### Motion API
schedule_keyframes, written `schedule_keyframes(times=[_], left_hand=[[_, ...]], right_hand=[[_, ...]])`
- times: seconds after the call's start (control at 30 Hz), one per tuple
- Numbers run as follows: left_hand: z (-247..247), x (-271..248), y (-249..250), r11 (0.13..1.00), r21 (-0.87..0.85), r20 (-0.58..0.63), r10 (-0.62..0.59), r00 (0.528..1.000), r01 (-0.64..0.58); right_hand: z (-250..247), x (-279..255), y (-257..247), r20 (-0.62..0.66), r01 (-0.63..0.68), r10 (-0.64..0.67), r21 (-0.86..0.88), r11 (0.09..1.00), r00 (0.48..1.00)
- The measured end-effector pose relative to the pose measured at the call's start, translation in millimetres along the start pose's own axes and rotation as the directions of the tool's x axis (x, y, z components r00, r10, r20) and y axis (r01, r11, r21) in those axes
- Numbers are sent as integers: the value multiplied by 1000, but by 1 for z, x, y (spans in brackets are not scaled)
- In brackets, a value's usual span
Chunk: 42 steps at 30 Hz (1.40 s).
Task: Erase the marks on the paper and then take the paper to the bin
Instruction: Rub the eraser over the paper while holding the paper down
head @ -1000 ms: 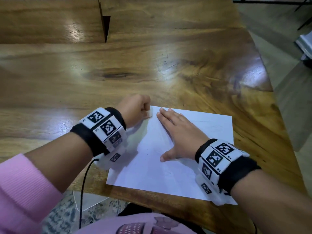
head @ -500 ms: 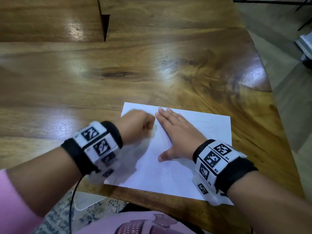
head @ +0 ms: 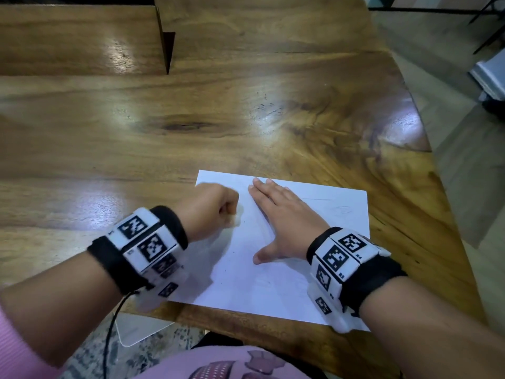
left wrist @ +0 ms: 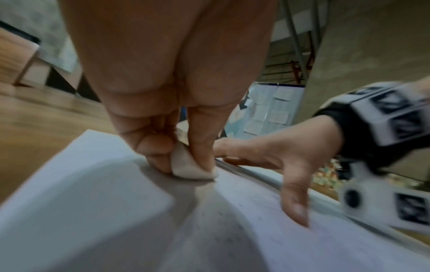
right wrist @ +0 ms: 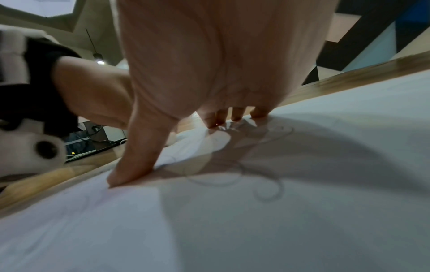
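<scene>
Left hand (left wrist: 163, 119) pinches eraser (left wrist: 190, 165) on paper (head: 273, 283) — right hand (head: 284, 220) pressing flat.

From above, my left hand (head: 210, 207) hides almost all of the eraser (head: 237, 218); only a blurry white bit peeks out at its 3 o'clock side. My right hand (head: 284, 222) covers some paper (head: 273, 283). The pencil marks (head: 341, 209) at 2 o'clock are too faint to read. My arms are cut off at 6 o'clock.
</scene>
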<state>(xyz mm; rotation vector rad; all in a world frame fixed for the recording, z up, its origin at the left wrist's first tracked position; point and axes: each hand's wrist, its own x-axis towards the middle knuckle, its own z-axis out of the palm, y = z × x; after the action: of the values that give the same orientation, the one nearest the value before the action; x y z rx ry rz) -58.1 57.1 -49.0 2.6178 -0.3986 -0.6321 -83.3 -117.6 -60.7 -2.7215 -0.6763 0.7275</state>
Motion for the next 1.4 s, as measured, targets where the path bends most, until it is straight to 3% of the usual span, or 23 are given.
schedule_keyframes(times=[0.07, 0.17, 0.4, 0.57, 0.73, 0.87, 1.0, 1.17, 1.3, 1.4], left_hand=[[-2, -1, -2, 1000, 4, 37, -5, 999, 5], [-15, 22, -1, 993, -96, -92, -77, 993, 68], [-11, 30, -8, 959, -256, -160, -166, 973, 121], [-7, 31, -4, 982, -157, -237, -138, 961, 103], [-15, 28, -9, 990, -116, -38, -83, 996, 78], [-19, 38, -9, 966, -235, -226, -160, 961, 106], [-12, 26, -10, 981, -174, -103, -103, 989, 84], [-15, 37, -4, 967, -243, -168, -125, 978, 81], [-11, 32, 2, 986, -148, -50, -82, 995, 74], [-15, 36, 3, 984, -151, -129, -113, 985, 93]], right_hand=[[0, 0, 0, -6, 2, -2, -11, 1000, 1000], [0, 0, 0, -14, -3, 2, -37, 999, 1000], [1, 1, 0, -25, -8, 8, -27, 1000, 1000], [0, 0, 0, -22, -5, 5, -28, 1000, 1000], [0, 0, 0, -18, -4, 3, -33, 999, 1000], [0, 0, 0, -23, -1, 0, -35, 999, 1000], [0, 1, 0, -17, -3, 3, -25, 1000, 1000], [0, 1, 0, -13, -2, 1, -26, 1000, 1000], [0, 1, 0, -10, -2, 1, -21, 1000, 1000], [0, 0, -1, -12, -5, 4, -21, 1000, 1000]])
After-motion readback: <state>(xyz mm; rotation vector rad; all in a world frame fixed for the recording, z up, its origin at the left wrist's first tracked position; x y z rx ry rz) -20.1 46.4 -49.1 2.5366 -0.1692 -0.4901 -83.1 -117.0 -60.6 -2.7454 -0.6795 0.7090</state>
